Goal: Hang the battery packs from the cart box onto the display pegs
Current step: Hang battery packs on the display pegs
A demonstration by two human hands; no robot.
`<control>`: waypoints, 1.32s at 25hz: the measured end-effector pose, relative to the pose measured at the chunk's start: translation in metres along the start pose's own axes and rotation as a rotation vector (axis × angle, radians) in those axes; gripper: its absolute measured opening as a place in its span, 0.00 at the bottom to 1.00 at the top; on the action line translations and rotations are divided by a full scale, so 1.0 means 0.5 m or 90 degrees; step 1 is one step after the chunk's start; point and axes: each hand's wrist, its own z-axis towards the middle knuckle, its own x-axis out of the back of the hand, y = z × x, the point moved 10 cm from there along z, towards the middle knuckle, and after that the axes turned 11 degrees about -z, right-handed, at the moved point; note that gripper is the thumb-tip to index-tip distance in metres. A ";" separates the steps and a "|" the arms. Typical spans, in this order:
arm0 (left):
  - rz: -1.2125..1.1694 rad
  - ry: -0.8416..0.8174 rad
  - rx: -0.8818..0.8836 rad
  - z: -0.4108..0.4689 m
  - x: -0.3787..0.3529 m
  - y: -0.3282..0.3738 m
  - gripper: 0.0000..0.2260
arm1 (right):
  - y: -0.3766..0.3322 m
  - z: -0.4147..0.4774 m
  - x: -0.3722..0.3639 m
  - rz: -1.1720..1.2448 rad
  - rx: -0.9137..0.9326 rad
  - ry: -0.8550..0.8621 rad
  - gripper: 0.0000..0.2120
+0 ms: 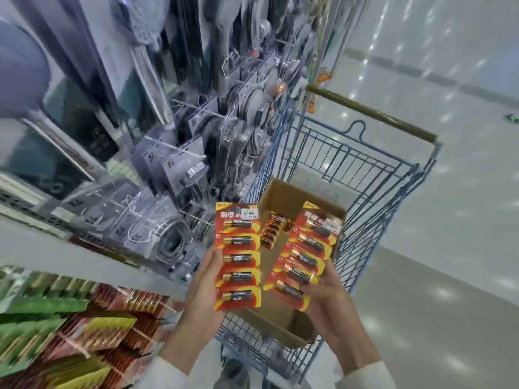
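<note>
1. The left grip (203,279) is pinching a red blister card of batteries (238,256) by its left edge, the thumb lying on the front and the fingers hidden behind the card.
2. That card is standing nearly upright over the left part of the cardboard box (283,197), showing five batteries in a column and a white price sticker (250,214) at its top.
3. The right grip (325,296) is curling round the lower end of a second battery card (304,254), with the thumb pressing on the card's front.
4. The second card is leaning with its top to the right, just beside the first and apart from it, above the box's right side.
5. More battery packs (271,230) are lying loose at the bottom of the open box.
6. The box is sitting inside a blue wire shopping cart (365,175), which is carrying a dull gold handle bar (370,113) at its far end.
7. To the left, display pegs (191,157) are holding clear packs of cables; this area is blurring.
8. At lower left, red, yellow and green hanging packs (118,327) are crowding a lower rack.
9. White sleeves (168,372) are covering both forearms, and a pale glossy floor (449,248) is reflecting ceiling lights.
</note>
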 end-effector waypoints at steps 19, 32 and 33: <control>-0.279 0.317 -0.479 -0.663 0.315 0.007 0.19 | 0.092 -0.291 -0.393 -0.239 -0.082 -0.378 0.52; -0.407 0.599 -0.681 -1.242 0.665 -0.174 0.14 | 0.484 -0.749 -0.722 -0.432 -0.219 -0.655 0.28; -0.424 0.602 -0.681 -1.280 0.702 -0.190 0.13 | 0.512 -0.786 -0.740 -0.436 -0.224 -0.655 0.27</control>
